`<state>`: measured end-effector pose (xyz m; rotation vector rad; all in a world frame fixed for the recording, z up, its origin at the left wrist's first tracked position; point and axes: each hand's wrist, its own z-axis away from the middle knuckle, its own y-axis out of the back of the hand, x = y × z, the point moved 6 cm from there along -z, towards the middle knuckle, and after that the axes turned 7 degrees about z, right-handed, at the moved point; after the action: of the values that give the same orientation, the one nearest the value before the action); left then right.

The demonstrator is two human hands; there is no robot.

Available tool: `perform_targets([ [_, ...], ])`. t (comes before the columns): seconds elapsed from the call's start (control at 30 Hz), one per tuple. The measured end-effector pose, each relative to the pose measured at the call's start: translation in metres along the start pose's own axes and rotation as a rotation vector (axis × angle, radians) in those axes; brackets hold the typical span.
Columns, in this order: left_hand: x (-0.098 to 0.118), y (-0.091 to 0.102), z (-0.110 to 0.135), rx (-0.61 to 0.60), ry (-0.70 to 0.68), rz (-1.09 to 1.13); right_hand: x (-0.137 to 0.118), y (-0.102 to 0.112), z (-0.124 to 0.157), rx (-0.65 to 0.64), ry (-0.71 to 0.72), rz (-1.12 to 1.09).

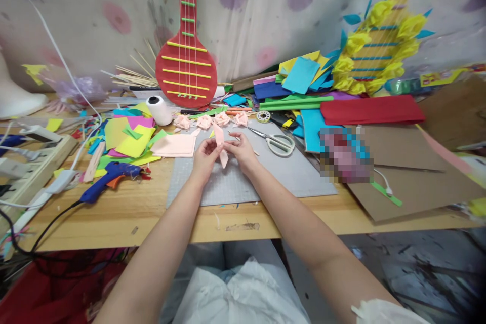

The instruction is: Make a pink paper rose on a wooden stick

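Note:
A pale pink paper strip [219,137] is pinched between both my hands above the grey cutting mat [281,174]. My left hand [206,158] grips it from the left with thumb and fingers. From the right, my right hand [243,152] holds its middle, and a thin stick pokes out near those fingers. Several pink paper flowers [204,121] sit in a row just behind. Left of my hands lies a flat piece of pink paper [173,145]. Scissors [279,144] with pale handles rest on the mat to the right.
A blue glue gun [110,178] lies at left beside a power strip [26,172]. Coloured paper scraps [131,134] and a white thread spool [158,110] are behind it. A red paper lute [186,71] stands at the back; brown cardboard [410,187] covers the right side.

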<state>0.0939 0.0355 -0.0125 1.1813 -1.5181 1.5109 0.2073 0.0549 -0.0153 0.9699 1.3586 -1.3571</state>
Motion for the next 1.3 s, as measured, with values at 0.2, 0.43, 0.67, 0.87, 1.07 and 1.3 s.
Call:
perform_targets([
  [0.2,-0.001,0.006,0.003,0.088,-0.091,-0.119,0.006,-0.003,-0.001,-0.065,-0.074,0.059],
  [0.43,0.02,0.001,0.018,0.009,-0.237,-0.263,0.004,-0.001,0.011,-0.285,-0.15,-0.004],
  [0.67,0.025,0.0,0.023,-0.059,-0.407,-0.564,0.004,0.004,0.018,-0.358,-0.189,0.017],
  [0.87,0.022,0.003,0.02,-0.049,-0.37,-0.529,0.003,0.005,0.017,-0.345,-0.215,-0.019],
  [1.07,0.026,0.002,0.021,-0.037,-0.38,-0.553,0.004,0.004,0.018,-0.365,-0.212,-0.01],
  [1.3,0.014,0.009,0.016,-0.028,-0.279,-0.417,0.002,0.004,0.018,-0.349,-0.214,-0.009],
])
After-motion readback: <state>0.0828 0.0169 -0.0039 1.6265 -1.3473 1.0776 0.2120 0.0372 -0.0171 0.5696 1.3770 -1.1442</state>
